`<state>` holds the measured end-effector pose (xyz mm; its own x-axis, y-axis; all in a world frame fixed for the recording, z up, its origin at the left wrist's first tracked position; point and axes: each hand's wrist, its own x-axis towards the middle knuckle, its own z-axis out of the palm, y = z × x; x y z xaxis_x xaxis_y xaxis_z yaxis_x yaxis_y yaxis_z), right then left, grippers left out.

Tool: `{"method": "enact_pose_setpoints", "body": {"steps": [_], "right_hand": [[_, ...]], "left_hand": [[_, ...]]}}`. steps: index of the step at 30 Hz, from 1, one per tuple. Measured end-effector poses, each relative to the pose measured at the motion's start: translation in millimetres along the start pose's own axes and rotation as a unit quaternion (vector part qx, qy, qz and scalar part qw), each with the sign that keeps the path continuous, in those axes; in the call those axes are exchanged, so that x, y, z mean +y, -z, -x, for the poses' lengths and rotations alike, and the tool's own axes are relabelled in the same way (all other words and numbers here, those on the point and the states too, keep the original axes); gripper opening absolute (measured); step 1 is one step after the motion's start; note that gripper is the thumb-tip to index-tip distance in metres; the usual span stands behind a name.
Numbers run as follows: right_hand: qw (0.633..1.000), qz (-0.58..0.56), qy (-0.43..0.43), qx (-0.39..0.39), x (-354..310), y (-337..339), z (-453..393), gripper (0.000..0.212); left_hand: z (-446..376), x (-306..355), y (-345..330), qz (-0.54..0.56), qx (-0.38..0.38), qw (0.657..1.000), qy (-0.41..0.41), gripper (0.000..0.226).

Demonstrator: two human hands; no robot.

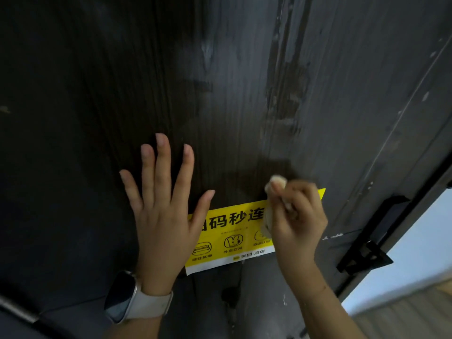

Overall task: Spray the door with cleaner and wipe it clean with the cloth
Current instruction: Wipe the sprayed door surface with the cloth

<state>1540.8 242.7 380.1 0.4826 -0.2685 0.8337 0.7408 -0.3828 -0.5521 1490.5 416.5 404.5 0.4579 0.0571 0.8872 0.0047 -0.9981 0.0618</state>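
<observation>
dark wood-grain door [97, 81] fills the view, w/ a yellow sticker [232, 238] at mid height. left hand [162, 216] lies flat on it, fingers spread wide. right hand [297, 216] grips a pale bunched cloth [275, 183] against the door at the sticker's top right edge.

I see the dark door [102, 94] filling most of the frame. A yellow sticker [230, 238] sits lower center on it.
</observation>
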Motion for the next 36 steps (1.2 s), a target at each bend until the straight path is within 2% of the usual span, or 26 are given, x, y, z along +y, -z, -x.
{"method": "enact_pose_setpoints", "body": {"steps": [4,8,15,19,24,28,30,34,36], "right_hand": [[0.996,-0.012,0.076,0.032,-20.0,-15.4,-37.5,0.006],[0.998,0.012,0.059,-0.003,5.6,-2.8,3.6,0.008],[0.993,0.005,0.108,0.039,-10.6,-17.8,-26.7,0.008],[0.997,0.014,0.077,0.028,4.7,-11.4,5.0,0.006],[0.993,0.017,0.09,0.073,-12.5,-21.1,-30.7,0.012],[0.993,0.059,0.098,0.024,9.2,-16.1,3.6,0.014],[0.991,0.066,0.112,0.026,23.3,-7.2,2.6,0.015],[0.994,0.003,0.052,0.098,15.3,-11.8,-12.7,0.014],[0.995,-0.003,0.079,0.06,9.1,-14.2,-7.9,0.014]], "left_hand": [[-0.1,0.5,-0.6,0.003,0.0,1.0,0.002,0.077],[1.1,-1.1,-0.7,0.011,0.001,1.0,-0.002,0.076],[0.0,-0.4,0.9,0.017,-0.001,1.0,0.0,0.074],[0.5,-1.4,1.4,0.024,0.001,1.0,-0.001,0.074],[-0.7,-0.3,2.0,0.026,-0.003,1.0,0.005,0.074],[0.0,-1.5,2.3,0.027,-0.005,1.0,0.002,0.072],[-0.3,-1.3,2.5,0.027,-0.006,1.0,0.002,0.073],[-1.8,-0.3,1.8,0.022,-0.01,1.0,0.005,0.074],[-1.2,-0.6,1.0,0.019,-0.004,1.0,0.002,0.075]]}}
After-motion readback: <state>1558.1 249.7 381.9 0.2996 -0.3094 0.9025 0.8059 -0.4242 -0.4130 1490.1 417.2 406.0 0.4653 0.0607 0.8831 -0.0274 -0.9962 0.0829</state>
